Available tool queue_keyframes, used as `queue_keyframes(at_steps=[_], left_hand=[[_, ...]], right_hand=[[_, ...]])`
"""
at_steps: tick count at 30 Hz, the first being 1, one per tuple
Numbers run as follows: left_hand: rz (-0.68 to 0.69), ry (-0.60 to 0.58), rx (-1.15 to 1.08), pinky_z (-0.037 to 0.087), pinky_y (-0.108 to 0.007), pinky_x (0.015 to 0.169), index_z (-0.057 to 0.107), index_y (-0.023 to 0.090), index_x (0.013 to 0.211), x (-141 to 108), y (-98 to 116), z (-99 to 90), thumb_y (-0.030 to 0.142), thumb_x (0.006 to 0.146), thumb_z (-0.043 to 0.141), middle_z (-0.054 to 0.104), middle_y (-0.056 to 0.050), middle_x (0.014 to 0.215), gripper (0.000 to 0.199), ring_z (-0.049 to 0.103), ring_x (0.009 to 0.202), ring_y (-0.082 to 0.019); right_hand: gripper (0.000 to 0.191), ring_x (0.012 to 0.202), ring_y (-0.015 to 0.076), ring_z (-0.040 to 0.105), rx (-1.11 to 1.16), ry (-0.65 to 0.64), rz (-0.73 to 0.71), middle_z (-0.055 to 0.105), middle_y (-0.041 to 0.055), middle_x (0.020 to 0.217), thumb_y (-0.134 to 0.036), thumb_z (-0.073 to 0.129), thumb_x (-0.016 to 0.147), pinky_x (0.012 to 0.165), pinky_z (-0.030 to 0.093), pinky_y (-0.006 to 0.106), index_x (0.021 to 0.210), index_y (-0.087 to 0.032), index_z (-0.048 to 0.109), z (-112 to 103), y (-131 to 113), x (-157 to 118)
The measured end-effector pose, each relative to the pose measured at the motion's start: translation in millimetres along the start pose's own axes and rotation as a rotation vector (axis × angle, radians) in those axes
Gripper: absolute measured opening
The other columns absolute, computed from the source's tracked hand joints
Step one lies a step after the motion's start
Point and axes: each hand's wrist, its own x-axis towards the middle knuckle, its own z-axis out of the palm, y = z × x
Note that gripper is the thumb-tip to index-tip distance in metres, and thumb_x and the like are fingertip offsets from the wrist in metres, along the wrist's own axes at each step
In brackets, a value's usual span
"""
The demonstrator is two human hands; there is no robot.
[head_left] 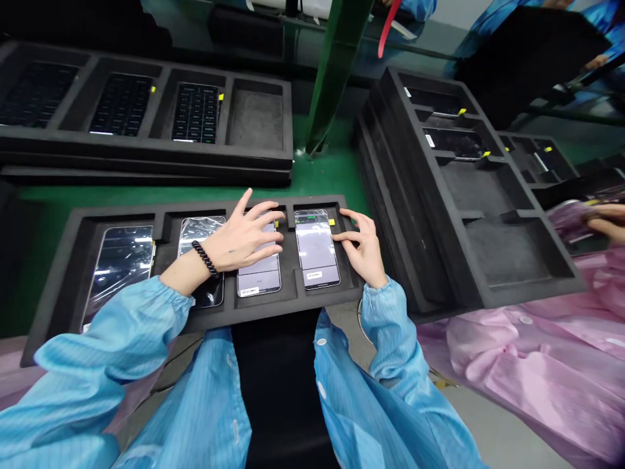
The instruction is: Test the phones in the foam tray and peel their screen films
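A dark foam tray [288,303] lies before me with phones in its compartments. My left hand [244,238], fingers spread and a black band at the wrist, is over the lit third phone [261,280], covering its upper part. The lit rightmost phone [317,251] has a white label and a yellow tab beside it. At that phone's right edge is my right hand [361,244], fingers apart and holding nothing. A phone with crinkled film [200,228] lies partly under my left wrist. The leftmost phone [124,260] has a dark screen.
Stacked foam trays with phones stand at the back left [288,140] and at the right [530,208]. A green post [336,71] rises behind the near tray. At the far right are a person's hand [610,221] and pink sleeve [603,280].
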Motion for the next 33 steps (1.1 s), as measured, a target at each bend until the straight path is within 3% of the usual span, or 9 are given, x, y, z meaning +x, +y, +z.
queue_keyframes(at_steps=[6,10,13,17,19,21,26,30,33], left_hand=[[0.041,-0.001,-0.012,0.016,-0.073,0.123,0.075,0.026,0.097,5.8,3.9,-1.3,0.052,0.099,0.038,0.062,-0.01,0.135,0.046,0.044,0.142,-0.033],[0.006,0.04,0.018,0.015,-0.074,0.123,0.068,0.025,0.117,-1.5,3.2,-12.4,0.058,0.099,0.033,0.053,-0.012,0.148,0.052,0.041,0.145,-0.034],[-0.186,0.173,0.034,0.01,-0.071,0.126,0.054,0.029,0.137,-19.2,16.4,-40.0,0.055,0.1,0.035,0.039,-0.009,0.159,0.049,0.03,0.151,-0.035],[-0.524,0.319,0.028,0.006,-0.063,0.13,0.043,0.039,0.146,-50.8,58.7,-66.7,0.042,0.101,0.035,0.024,0.003,0.166,0.045,0.017,0.156,-0.033],[-0.592,0.348,0.022,0.007,-0.064,0.13,0.042,0.037,0.147,-62.4,78.9,-59.5,0.039,0.101,0.034,0.025,0.001,0.165,0.047,0.018,0.156,-0.033],[-0.627,0.342,0.014,0.006,-0.066,0.128,0.04,0.034,0.15,-68.7,91.3,-40.1,0.038,0.102,0.033,0.026,-0.004,0.165,0.049,0.017,0.156,-0.035],[-0.68,0.135,0.011,0.007,-0.078,0.119,0.039,0.032,0.152,-68.5,93.8,4.9,0.039,0.102,0.036,0.015,-0.013,0.168,0.051,0.006,0.157,-0.042],[-0.674,0.071,0.002,0.007,-0.079,0.117,0.047,0.031,0.148,-67.3,89.6,8.4,0.041,0.103,0.034,0.015,-0.016,0.168,0.048,0.005,0.157,-0.042],[-0.7,0.098,-0.026,0.007,-0.078,0.118,0.036,0.027,0.154,-67.8,89.9,5.3,0.043,0.103,0.033,0.017,-0.019,0.167,0.054,0.006,0.157,-0.04]], right_hand=[[0.033,0.134,0.0249,0.048,0.032,-0.037,-0.013,0.061,0.0003,0.141,-0.008,0.053,0.083,0.111,0.044,0.053,0.084,-0.028,0.079,0.1,4.7,1.2],[0.028,0.132,0.0271,0.048,-0.011,0.004,0.019,0.062,0.0035,0.139,-0.014,0.054,0.088,0.114,0.041,0.056,0.09,-0.027,0.079,-0.6,0.6,-0.2],[0.027,0.131,0.0294,0.048,-0.073,0.066,0.059,0.058,0.0092,0.141,-0.021,0.054,0.092,0.113,0.04,0.058,0.105,-0.024,0.077,-6.0,-8.5,-3.8],[0.028,0.131,0.0295,0.049,-0.152,0.088,0.057,0.057,0.0114,0.142,-0.028,0.052,0.098,0.109,0.046,0.054,0.116,-0.023,0.072,-13.7,-28.6,-14.4],[0.028,0.131,0.0287,0.05,-0.171,0.051,0.013,0.058,0.0105,0.141,-0.028,0.05,0.1,0.108,0.047,0.052,0.117,-0.023,0.071,-13.0,-39.7,-20.7],[0.028,0.132,0.0286,0.05,-0.215,-0.016,-0.051,0.057,0.0108,0.143,-0.027,0.048,0.101,0.109,0.045,0.052,0.119,-0.023,0.07,-9.3,-48.7,-26.0],[0.044,0.142,0.0321,0.04,-0.378,-0.141,-0.135,0.037,0.017,0.159,-0.032,0.046,0.102,0.118,0.032,0.06,0.145,-0.021,0.05,-1.2,-57.5,-30.5],[0.041,0.146,0.0318,0.037,-0.412,-0.232,-0.122,0.033,0.0139,0.162,-0.036,0.043,0.104,0.121,0.026,0.063,0.143,-0.026,0.051,-1.1,-57.8,-29.8],[0.045,0.145,0.0309,0.037,-0.382,-0.222,-0.084,0.035,0.0143,0.16,-0.036,0.042,0.104,0.121,0.026,0.062,0.147,-0.024,0.046,-2.1,-57.3,-29.9]])
